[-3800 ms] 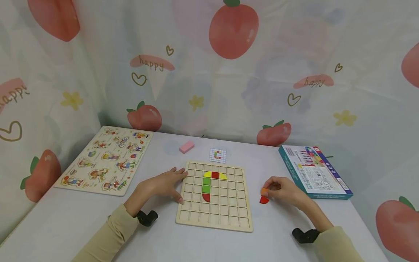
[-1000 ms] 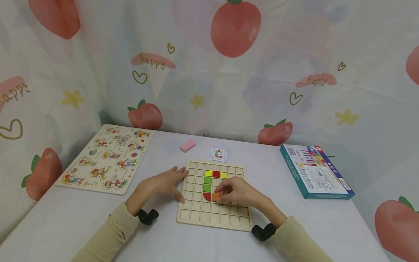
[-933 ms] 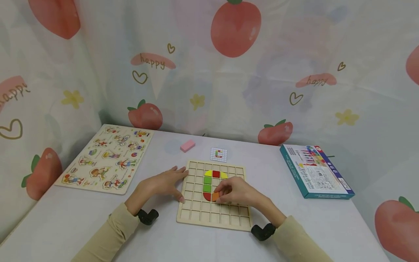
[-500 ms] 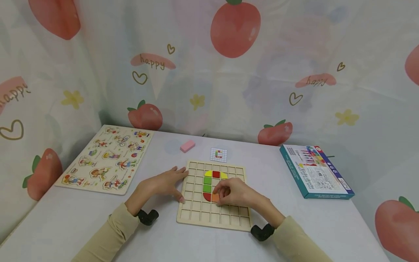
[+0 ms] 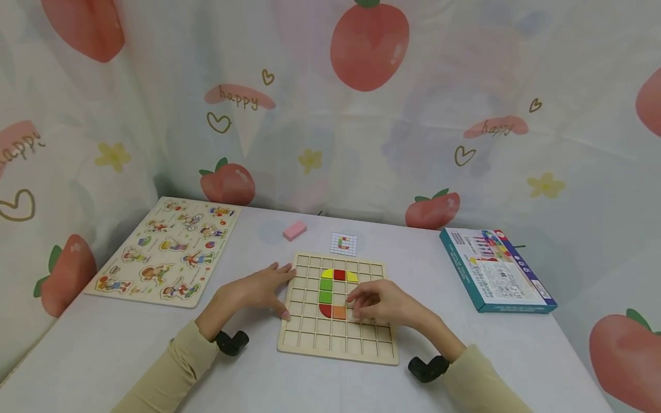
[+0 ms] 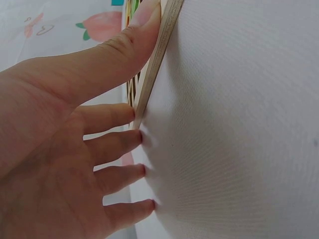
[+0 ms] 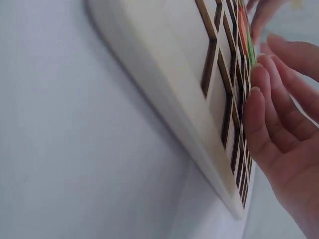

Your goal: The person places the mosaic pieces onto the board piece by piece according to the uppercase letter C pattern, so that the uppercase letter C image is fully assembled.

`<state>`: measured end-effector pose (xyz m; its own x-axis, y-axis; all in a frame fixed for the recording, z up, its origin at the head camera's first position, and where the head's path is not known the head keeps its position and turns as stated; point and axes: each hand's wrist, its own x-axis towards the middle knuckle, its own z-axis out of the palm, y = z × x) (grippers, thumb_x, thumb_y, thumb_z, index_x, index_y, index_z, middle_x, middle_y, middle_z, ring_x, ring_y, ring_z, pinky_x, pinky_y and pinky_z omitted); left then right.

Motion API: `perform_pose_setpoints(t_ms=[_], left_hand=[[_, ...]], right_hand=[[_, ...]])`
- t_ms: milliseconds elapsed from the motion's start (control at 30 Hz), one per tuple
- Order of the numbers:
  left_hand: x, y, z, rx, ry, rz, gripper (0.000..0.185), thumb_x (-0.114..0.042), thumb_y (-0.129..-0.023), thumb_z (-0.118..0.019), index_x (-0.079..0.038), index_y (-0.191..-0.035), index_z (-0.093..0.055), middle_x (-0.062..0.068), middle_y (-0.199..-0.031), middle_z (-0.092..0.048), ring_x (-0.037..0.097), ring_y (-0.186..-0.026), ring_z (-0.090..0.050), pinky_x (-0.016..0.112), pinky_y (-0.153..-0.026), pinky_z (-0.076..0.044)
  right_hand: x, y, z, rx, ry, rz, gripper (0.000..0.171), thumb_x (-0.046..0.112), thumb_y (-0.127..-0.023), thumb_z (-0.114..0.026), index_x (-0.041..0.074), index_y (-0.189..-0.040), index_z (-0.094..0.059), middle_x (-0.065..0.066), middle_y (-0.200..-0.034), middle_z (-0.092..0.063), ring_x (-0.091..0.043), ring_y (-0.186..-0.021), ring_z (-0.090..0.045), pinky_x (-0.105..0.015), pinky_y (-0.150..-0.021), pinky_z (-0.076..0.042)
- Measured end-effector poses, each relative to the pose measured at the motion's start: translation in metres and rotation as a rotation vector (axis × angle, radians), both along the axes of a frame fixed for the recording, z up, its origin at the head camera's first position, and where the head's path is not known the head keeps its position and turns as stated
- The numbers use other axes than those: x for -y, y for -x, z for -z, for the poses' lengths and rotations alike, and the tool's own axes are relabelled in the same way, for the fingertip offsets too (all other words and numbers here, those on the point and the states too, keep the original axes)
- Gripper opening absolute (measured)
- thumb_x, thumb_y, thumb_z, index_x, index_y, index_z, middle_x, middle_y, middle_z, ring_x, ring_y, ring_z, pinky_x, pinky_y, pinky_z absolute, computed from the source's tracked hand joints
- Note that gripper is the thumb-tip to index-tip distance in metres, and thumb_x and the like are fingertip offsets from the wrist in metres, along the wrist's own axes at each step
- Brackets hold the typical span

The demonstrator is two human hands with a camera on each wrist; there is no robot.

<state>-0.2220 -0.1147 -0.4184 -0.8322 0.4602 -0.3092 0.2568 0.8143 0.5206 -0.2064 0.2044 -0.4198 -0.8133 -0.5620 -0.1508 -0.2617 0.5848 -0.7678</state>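
We are bracing the grid board (image 5: pixel 338 310) on the bench (image 5: pixel 258 378) with our left hand (image 5: pixel 255 292) lying flat at its left edge, while our right hand (image 5: pixel 379 304) is hovering, fingers relaxed and holding nothing, just right of the orange tile (image 5: pixel 339 312); a careless brush could be knocking that tile out of its cell, we judge. The left wrist view is showing the thumb (image 6: pixel 142 30) pressing the board's edge, which the head view is not making clear

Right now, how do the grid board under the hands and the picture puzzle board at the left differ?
The grid board lies in front of the person, both hands on it; the picture puzzle board lies untouched at the table's left. The grid board has square cells, mostly empty, with a few plain coloured pieces; the picture puzzle board is covered with cartoon figures. Both are pale wooden boards lying flat.
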Motion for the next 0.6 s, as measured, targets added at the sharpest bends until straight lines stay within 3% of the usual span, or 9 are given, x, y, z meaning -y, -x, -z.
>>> perform_pose_setpoints(t_ms=[600], left_hand=[[0.000,-0.002,-0.002,-0.025,0.002,0.018,0.098,-0.030,-0.079,-0.090,-0.007,-0.159,-0.039,0.011,-0.170,-0.027,0.040,-0.159,-0.015,0.060,-0.126,-0.020]], right_hand=[[-0.050,-0.012,-0.005,-0.040,-0.030,0.134,0.023,0.019,-0.095,-0.073,0.007,-0.115,-0.073,-0.004,-0.092,-0.067,-0.017,-0.080,-0.060,-0.023,-0.065,-0.053]])
